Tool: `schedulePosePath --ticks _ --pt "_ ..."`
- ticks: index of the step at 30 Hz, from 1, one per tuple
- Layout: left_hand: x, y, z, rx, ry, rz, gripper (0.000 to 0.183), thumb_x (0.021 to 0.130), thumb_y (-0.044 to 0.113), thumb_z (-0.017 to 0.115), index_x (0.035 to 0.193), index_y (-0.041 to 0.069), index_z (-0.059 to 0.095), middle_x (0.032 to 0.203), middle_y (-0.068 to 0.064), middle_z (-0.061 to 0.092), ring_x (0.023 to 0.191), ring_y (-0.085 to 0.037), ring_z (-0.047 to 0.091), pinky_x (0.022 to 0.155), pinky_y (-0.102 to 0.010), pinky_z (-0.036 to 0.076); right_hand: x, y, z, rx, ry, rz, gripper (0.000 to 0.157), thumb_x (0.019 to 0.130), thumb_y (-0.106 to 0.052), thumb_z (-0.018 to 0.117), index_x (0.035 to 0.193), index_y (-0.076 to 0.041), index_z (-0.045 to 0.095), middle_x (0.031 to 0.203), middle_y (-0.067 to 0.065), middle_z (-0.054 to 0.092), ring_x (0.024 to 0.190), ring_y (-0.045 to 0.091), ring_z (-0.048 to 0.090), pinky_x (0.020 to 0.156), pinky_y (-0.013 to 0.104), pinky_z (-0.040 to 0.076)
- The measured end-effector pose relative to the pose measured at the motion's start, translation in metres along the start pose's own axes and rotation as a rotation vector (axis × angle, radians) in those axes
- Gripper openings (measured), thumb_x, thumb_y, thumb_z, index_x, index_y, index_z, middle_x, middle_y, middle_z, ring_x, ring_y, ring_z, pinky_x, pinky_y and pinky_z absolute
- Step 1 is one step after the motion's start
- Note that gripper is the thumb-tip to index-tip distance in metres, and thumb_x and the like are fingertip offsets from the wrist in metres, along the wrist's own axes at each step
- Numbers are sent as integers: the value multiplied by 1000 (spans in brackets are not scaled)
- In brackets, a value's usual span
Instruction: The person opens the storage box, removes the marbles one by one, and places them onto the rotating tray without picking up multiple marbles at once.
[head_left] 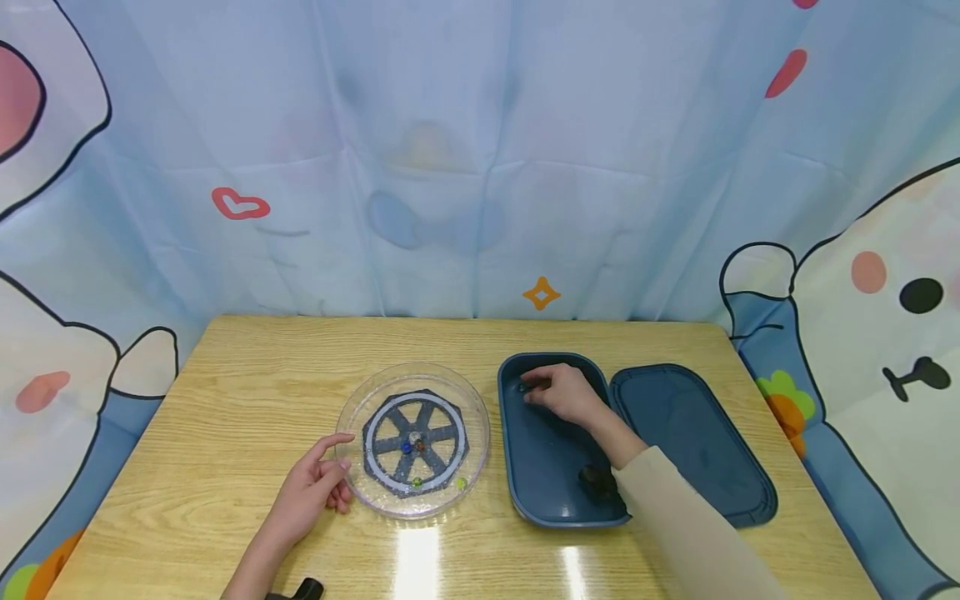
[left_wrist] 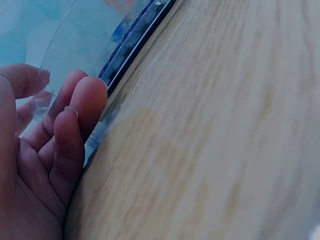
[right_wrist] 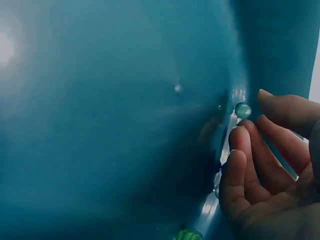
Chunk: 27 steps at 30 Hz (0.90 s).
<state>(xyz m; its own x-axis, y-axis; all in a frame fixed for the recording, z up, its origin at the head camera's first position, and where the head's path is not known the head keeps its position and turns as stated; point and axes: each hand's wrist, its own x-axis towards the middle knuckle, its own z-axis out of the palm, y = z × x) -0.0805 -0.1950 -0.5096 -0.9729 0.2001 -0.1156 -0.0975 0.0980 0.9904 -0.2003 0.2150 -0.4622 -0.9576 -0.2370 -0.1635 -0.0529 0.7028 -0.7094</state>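
Note:
My left hand (head_left: 303, 492) is at the near-left side of a clear round dish (head_left: 480, 383). Its index finger reaches over the rim, the other fingers loosely bent outside; in the left wrist view fingertips (left_wrist: 89, 97) touch the clear wall. Inside the dish lies a dark spoked wheel-like pattern with a pale ring (head_left: 372, 421), a blue marble (head_left: 407, 447) and two yellow-green marbles (head_left: 417, 482). My right hand (head_left: 566, 393) reaches into a dark blue tray (head_left: 536, 492). Its fingers are around a green marble (right_wrist: 243, 110) by the tray wall, thumb visibly apart from it.
Another green marble (right_wrist: 190, 235) lies in the tray. Right of the tray, a flat dark blue lid (head_left: 690, 442) lies on the wooden table (head_left: 247, 392). A dark object (head_left: 596, 482) shows beneath the right forearm. Behind the table hangs a printed curtain (head_left: 450, 167).

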Motion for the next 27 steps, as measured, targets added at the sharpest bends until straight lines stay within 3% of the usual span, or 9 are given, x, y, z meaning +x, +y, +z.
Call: schedulePosePath --ticks 4,11,19,27 --pt "0 0 0 1 4 0 39 104 13 54 142 7 47 70 -19 61 53 -20 61 53 -33 57 2 1 3 -30 -16 -20 35 90 -11 73 124 -3 69 113 9 70 89 18 66 72 34 56" --pt "0 -1 0 -2 10 2 38 104 13 54 141 7 47 70 -19 61 53 -20 60 53 -33 57 2 4 6 -40 -43 -27 31 90 -11 75 119 -2 71 91 -1 69 80 13 63 69 31 53" --pt "0 -1 2 0 14 -13 38 104 12 54 141 8 48 69 -18 61 53 -20 60 52 -33 57 0 2 8 -50 -97 -63 31 88 -15 78 116 -4 72 82 -6 67 75 10 61 70 30 51" --pt "0 -1 3 15 38 -25 37 104 10 53 141 8 49 69 -18 61 53 -20 60 52 -31 56 3 1 13 -107 -82 -91 27 84 -20 82 107 -8 75 75 -6 63 67 11 56 66 29 48"
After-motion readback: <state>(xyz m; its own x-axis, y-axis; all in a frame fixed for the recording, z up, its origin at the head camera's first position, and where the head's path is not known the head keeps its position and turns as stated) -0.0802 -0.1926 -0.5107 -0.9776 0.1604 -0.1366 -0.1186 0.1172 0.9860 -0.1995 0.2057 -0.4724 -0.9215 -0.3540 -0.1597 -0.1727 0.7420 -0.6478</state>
